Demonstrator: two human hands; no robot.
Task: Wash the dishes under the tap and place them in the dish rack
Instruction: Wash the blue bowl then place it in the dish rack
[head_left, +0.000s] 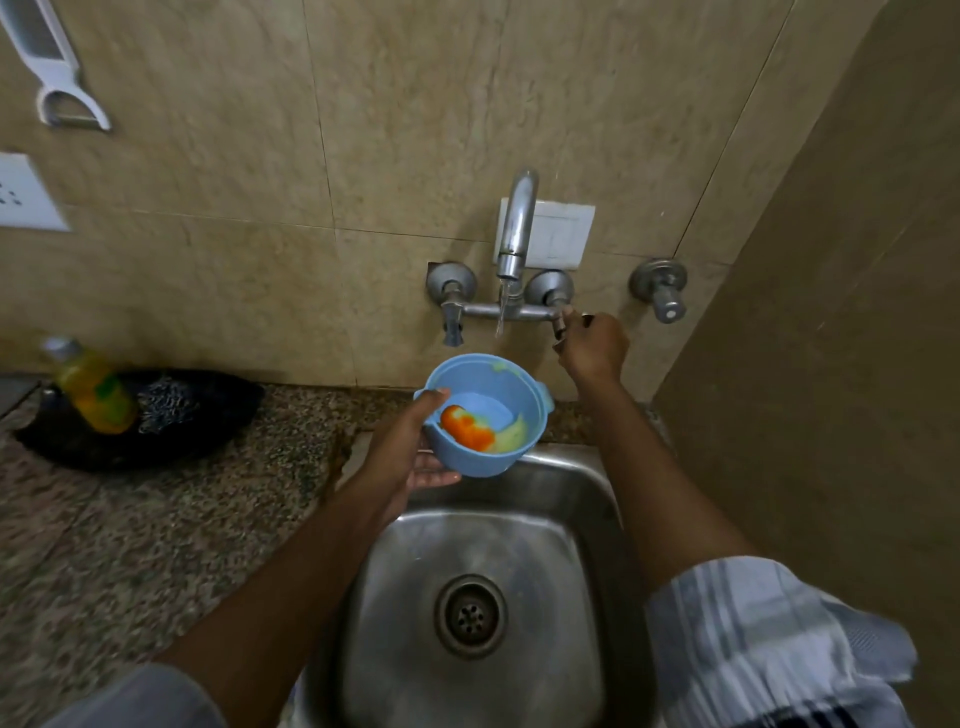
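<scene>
My left hand holds a light blue bowl by its near rim, over the back edge of the steel sink. Orange and pale green smears lie inside the bowl. The wall tap stands above it, and a thin stream of water falls from its spout just behind the bowl. My right hand is closed around the tap's right valve handle.
On the granite counter to the left sits a black tray holding a yellow dish-soap bottle and a scrubber. A second valve sticks out of the wall at right. A side wall closes in the sink's right.
</scene>
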